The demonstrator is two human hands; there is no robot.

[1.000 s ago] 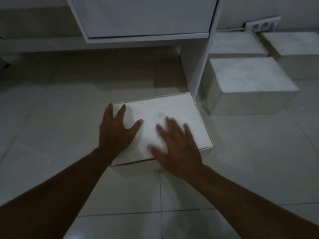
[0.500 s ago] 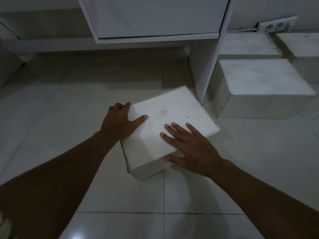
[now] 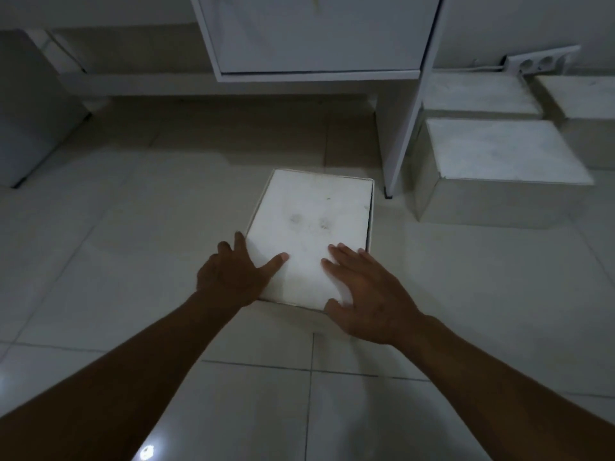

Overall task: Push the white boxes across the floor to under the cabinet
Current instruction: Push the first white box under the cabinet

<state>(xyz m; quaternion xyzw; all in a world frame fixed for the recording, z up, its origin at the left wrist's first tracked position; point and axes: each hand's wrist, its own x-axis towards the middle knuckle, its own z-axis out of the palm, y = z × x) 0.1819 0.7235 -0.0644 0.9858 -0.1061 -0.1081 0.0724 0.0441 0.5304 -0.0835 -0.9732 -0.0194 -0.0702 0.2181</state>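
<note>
a dim room seen from above, looking down at a person's two bare forearms reaching forward over a pale tiled floor [image 3: 139,247]. a white box [image 3: 312,224] sits on the floor in the middle of the view, its long side pointing away from the person and its far end close to the shadowed opening beneath a white cabinet [image 3: 319,38]. the box is not yet under the cabinet; it lies just in front of it and just left of the cabinet's white side panel [image 3: 399,134], which stands on the floor.

the left hand [image 3: 233,274] rests at the near left corner of the box, thumb stretched across the lid and the other fingers lying along the left edge; they are loosely bent rather than clenched. the right hand [image 3: 369,294] lies flat on the near right part of the lid, fingers straight and spread, palm over the near edge.

to the right of the side panel, three more white boxes sit on the floor: a near box [image 3: 499,154], a second box [image 3: 476,94] behind it, and a third box [image 3: 585,98] at the far right edge. a white power strip [image 3: 539,63] lies by the wall behind them. a grey block-shaped object [image 3: 30,104] stands at the far left.
</note>
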